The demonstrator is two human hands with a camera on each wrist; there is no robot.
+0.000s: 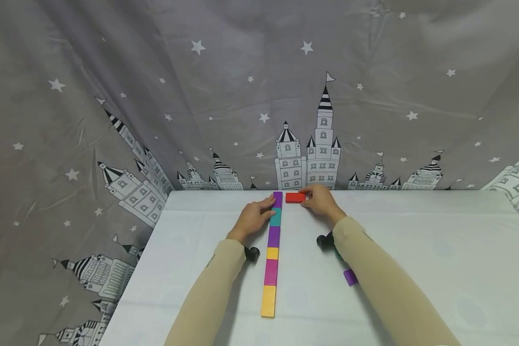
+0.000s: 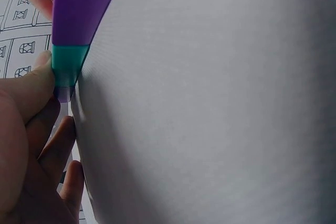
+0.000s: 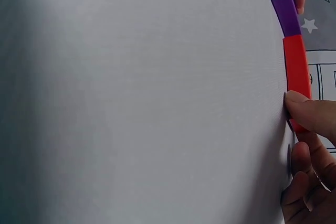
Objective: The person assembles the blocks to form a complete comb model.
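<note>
On the desk (image 1: pixel 415 250), the right hand (image 1: pixel 322 201) pinches the red block (image 1: pixel 294 198) at its outer end, while the unclenched left hand (image 1: pixel 251 219) touches the block row (image 1: pixel 274 237), apparently steadying it.

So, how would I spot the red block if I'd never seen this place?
Look along the white table to its far edge, below the grey cloth. A line of coloured blocks runs toward that edge, and the red block lies just right of its far end, pinched in the person's right hand. It's the only red piece in view, lying crosswise to the line.
</note>
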